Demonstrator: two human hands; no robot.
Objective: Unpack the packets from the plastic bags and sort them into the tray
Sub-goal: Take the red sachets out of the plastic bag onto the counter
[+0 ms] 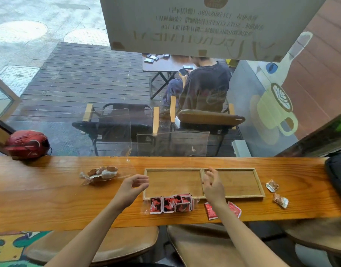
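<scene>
Two bare forearms reach over a long orange-brown wooden worktop. Nearest, a cluster of small red, black and white packets lies loose on clear plastic just before the tray's near edge, with two red sachets beside it. Likely light, thin and slippery, they are best pinched by their edges. The left hand hovers with fingers loosely curled, holding nothing; the right hand hovers over the two-compartment shallow wooden tray, fingers relaxed and spread. Farther left lies a crumpled clear plastic bag of brown and white packets.
</scene>
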